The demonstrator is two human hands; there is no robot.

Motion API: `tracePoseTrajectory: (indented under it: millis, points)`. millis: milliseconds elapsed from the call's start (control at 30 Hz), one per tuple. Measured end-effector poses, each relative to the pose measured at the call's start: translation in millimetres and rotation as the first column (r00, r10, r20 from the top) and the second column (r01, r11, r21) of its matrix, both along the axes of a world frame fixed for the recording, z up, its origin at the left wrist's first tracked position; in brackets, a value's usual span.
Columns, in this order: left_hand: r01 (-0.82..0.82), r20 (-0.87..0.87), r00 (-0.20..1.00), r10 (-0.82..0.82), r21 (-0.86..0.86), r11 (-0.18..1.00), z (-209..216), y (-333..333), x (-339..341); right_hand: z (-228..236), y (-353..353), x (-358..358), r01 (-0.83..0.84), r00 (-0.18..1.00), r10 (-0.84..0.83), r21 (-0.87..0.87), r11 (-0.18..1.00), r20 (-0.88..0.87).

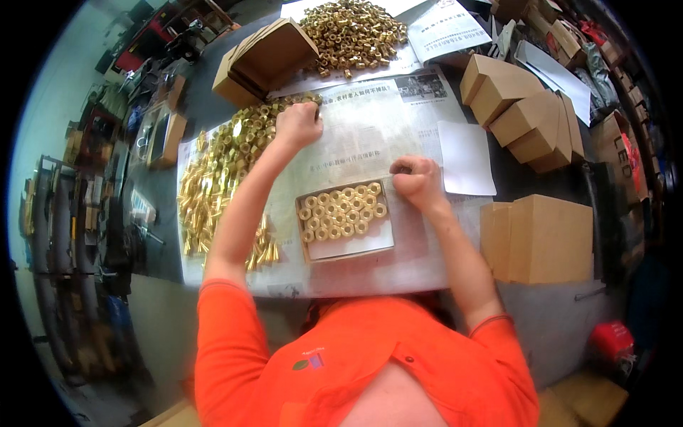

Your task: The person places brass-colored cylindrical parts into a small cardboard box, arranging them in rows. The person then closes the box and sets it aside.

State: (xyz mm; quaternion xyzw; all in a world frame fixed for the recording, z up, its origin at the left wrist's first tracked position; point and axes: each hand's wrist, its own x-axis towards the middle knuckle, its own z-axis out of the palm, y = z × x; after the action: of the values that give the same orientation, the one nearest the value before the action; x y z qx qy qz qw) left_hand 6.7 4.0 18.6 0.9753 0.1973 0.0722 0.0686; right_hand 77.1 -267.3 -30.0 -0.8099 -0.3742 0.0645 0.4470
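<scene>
At the right edge of a heap of brass nuts [245, 139], my left hand [299, 125] is closed, its fingertips turned away from view. Whatever it may hold is hidden. My right hand [418, 182] is curled closed just right of a shallow cardboard box [390, 226]; I cannot make out anything in its fingers. Rows of brass nuts [346, 210] stand on end inside that box, with a white strip of its bottom showing along the near side. Slender brass pieces with tapered ends [210, 206] lie in a pile left of my left forearm.
Newspaper [356, 146] covers the dark table. A bigger nut pile [352, 35] lies at the back beside a tilted open carton [267, 60]. White paper [466, 158] lies right of my right hand. Brown boxes [526, 107] lean together at the right, with more boxes [544, 238] nearer.
</scene>
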Motion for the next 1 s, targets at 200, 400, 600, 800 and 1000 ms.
tracePoseTrajectory:
  millis: [200,400,600,800,1000]
  points:
    - [0.303,0.131,0.953,-0.273,-0.374,0.877,54.4,-105.4,-70.3,1.5,-2.4,-0.1,-0.027,1.0,0.028,0.015,1.0,-0.004]
    - [0.448,0.126,0.893,-0.431,-0.307,0.84,32.7,-170.7,-112.1,-0.3,-2.1,0.6,-0.03,0.999,0.029,0.026,0.999,0.022]
    - [0.433,0.108,0.901,-0.42,-0.207,0.877,15.2,-176.1,-112.7,-2.1,-1.6,0.7,-0.026,0.999,0.025,0.018,1.0,0.028]
    - [0.394,0.06,0.919,-0.389,-0.135,0.909,13.2,-177.6,-111.5,-0.8,-1.5,-0.1,-0.028,1.0,0.027,0.025,0.999,0.015]
    - [0.449,0.233,0.889,-0.395,-0.262,0.854,30.3,-155.3,-95.1,-2.3,-0.9,0.2,-0.019,1.0,0.019,0.021,1.0,-0.005]
